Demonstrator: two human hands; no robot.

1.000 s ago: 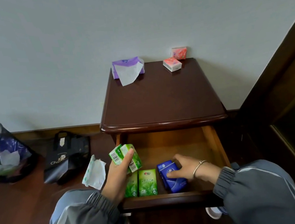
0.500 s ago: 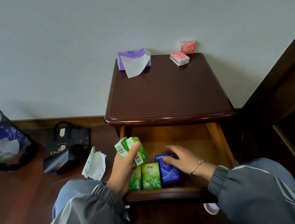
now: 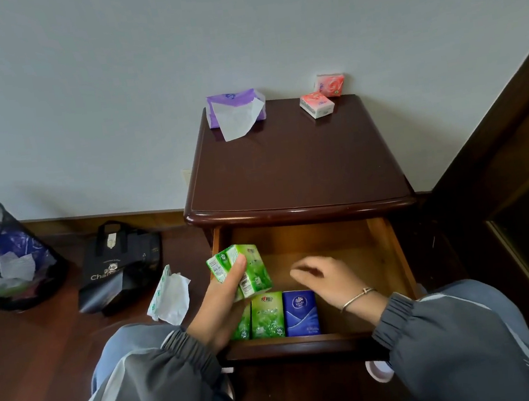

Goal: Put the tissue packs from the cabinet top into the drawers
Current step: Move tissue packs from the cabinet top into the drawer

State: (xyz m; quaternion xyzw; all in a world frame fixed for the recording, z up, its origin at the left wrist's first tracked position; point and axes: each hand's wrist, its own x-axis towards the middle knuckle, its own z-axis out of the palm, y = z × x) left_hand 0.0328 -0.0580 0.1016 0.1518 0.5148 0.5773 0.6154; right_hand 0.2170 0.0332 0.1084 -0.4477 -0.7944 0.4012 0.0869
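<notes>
The dark wooden cabinet top carries a purple tissue pack with a sheet pulled out and two pink packs at the back right. Below it the top drawer stands open. Inside, along its front, lie green packs and a blue pack. My left hand grips two green packs above the drawer's left side. My right hand hovers over the drawer with relaxed fingers, holding nothing, just above and right of the blue pack.
On the floor to the left sit a black mesh bin full of waste, a black bag and a crumpled white-green wrapper. A dark wooden panel stands close on the right. My knees are in front of the drawer.
My right hand let go of the blue pack, which now lies beside the green ones, and lifted off it. My left hand kept the two green packs and raised them slightly.
</notes>
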